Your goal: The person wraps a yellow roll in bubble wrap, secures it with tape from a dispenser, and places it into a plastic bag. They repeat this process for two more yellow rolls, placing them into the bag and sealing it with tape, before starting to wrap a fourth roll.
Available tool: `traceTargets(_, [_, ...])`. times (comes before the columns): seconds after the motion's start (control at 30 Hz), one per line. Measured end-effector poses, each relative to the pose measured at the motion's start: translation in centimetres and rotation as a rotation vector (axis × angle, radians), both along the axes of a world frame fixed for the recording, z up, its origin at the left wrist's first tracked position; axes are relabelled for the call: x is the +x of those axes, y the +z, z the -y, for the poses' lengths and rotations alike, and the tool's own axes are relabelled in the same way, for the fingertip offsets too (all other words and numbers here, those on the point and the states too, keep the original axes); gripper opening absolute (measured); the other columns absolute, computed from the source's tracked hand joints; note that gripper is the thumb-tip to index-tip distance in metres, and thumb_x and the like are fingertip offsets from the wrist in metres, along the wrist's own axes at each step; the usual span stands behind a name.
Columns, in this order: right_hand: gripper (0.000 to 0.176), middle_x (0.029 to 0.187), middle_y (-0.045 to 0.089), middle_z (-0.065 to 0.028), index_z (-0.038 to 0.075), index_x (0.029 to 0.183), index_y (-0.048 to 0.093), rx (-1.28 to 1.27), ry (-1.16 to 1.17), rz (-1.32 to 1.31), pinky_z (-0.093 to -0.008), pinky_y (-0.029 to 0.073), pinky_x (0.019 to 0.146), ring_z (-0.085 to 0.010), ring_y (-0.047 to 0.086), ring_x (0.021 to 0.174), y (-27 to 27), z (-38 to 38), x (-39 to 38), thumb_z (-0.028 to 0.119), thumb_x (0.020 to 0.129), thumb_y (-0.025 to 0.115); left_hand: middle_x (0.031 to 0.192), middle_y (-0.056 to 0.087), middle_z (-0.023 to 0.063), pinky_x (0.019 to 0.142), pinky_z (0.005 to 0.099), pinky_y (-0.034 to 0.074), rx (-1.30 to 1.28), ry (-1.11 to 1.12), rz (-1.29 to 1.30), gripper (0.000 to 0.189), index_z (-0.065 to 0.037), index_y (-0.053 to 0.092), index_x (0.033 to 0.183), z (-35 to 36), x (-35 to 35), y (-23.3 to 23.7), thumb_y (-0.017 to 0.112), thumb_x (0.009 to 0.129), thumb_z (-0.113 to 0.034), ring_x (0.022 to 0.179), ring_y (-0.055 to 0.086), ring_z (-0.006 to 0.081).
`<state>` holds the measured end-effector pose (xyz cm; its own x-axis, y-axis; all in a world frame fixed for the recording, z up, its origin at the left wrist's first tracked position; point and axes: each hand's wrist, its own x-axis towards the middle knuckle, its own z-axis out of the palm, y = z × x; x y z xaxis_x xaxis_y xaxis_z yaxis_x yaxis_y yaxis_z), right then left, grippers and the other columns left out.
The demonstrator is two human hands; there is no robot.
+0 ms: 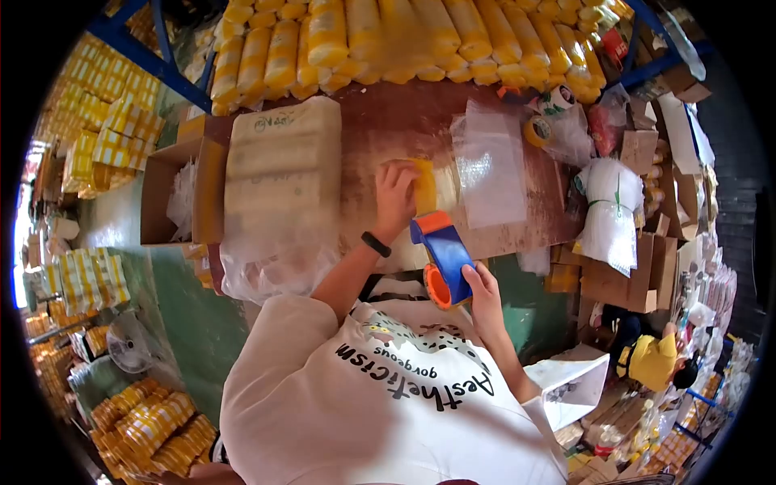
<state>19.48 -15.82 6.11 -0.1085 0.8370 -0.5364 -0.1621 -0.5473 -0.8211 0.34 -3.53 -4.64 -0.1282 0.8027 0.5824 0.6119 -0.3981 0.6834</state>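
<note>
In my right hand [483, 293] is a blue and orange tape dispenser [449, 252], held by its lower end near my shirt. Its orange head points away from me, over the front edge of the brown table [380, 121]. A short strip of yellow tape [425, 186] runs from that head up to my left hand [394, 196], whose fingers are closed at its far end. Clear plastic bags [491, 166] lie flat on the table just right of the strip. To the left of my left hand stands a large plastic-wrapped pale bundle [279, 174].
Rows of yellow-wrapped rolls [396, 36] line the table's back edge. An open cardboard box [182, 190] stands at the left. Tape rolls [558, 99] and a tied stack of white plastic bags [610, 206] sit at the right. A person in yellow [649, 360] is farther off.
</note>
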Motion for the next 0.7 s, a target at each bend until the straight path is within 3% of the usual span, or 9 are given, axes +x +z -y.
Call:
traceTargets(0.17, [0.011,0.084,0.056,0.0026,0.006,0.094,0.057,-0.007,-0.127,-0.101,-0.0195,0.04,0.07,-0.0041,0.051,0.077,2.2,1.2,-1.4,0.016,0.094,0.053,0.118,0.052,0.0142,0.095,0.0464,0.036,-0.105,-0.245,-0.09,0.038,-0.004,0.047,0.102,0.1,-1.7,0.2,0.055,0.067,0.009,0.113,0.042,0.0399])
traceTargets(0.2, [0.017,0.087,0.057,0.0004,0.002,0.101,0.056,0.019,-0.149,-0.127,-0.0209,0.043,0.074,-0.0056,0.054,0.082,1.4,1.6,-1.0,0.016,0.093,0.055,0.119,0.052,0.0148,0.096,0.0471,0.036,-0.121,-0.309,-0.079,0.038,-0.004,0.047,0.102,-0.1,-2.0,1.0,0.056,0.066,0.009,0.114,0.041,0.0399])
traceTargets(0.27, [0.018,0.084,0.057,-0.0001,0.002,0.097,0.055,0.006,-0.257,-0.116,-0.0203,0.043,0.07,-0.0056,0.054,0.077,3.5,1.7,-2.2,0.02,0.094,0.052,0.121,0.051,0.0159,0.099,0.0483,0.035,-0.156,-0.433,-0.052,0.039,-0.003,0.046,0.101,-0.2,-2.5,2.5,0.056,0.066,0.008,0.116,0.04,0.0399])
traceTargets(0.3, [0.02,0.082,0.057,-0.0003,0.002,0.095,0.055,0.002,-0.309,-0.11,-0.02,0.043,0.068,-0.0056,0.053,0.075,4.3,1.7,-2.7,0.022,0.094,0.051,0.119,0.051,0.0155,0.097,0.0475,0.036,-0.147,-0.427,-0.046,0.039,-0.004,0.046,0.101,-0.1,-2.6,2.5,0.057,0.065,0.007,0.115,0.042,0.0388])
traceTargets(0.33, [0.041,0.104,0.058,-0.0097,-0.01,0.118,0.045,-0.007,-0.271,-0.207,-0.0274,0.047,0.085,-0.013,0.059,0.094,3.0,2.2,-1.8,0.019,0.091,0.056,0.117,0.052,0.0151,0.095,0.0467,0.037,-0.138,-0.419,-0.04,0.039,-0.004,0.047,0.1,-0.1,-2.6,2.5,0.059,0.064,0.007,0.114,0.043,0.0376])
traceTargets(0.47, [0.033,0.101,0.06,-0.0091,-0.004,0.115,0.049,-0.013,-0.351,-0.255,-0.0276,0.048,0.082,-0.0133,0.06,0.09,4.2,2.9,-4.2,0.019,0.092,0.052,0.108,0.055,0.0118,0.088,0.042,0.041,0.109,-0.244,-0.128,0.039,-0.006,0.051,0.097,-0.2,-1.7,-0.1,0.063,0.062,0.004,0.106,0.051,0.0324])
traceTargets(0.57, [0.029,0.099,0.062,-0.0085,-0.002,0.112,0.052,0.015,-0.396,-0.296,-0.0271,0.048,0.081,-0.0129,0.061,0.089,4.7,3.3,-5.2,0.02,0.093,0.051,0.101,0.056,0.0088,0.085,0.0389,0.042,0.191,-0.285,-0.083,0.035,-0.007,0.053,0.094,-0.8,-1.0,-1.0,0.068,0.062,-0.003,0.101,0.054,0.0295])
traceTargets(0.7, [0.027,0.099,0.062,-0.0082,-0.001,0.109,0.053,0.021,-0.471,-0.32,-0.0277,0.048,0.081,-0.0132,0.061,0.089,4.8,3.7,-5.6,0.022,0.093,0.05,0.107,0.055,0.0114,0.087,0.0416,0.042,0.212,-0.403,-0.147,0.038,-0.004,0.055,0.097,-0.8,-0.9,-0.3,0.072,0.065,-0.017,0.102,0.053,0.0309])
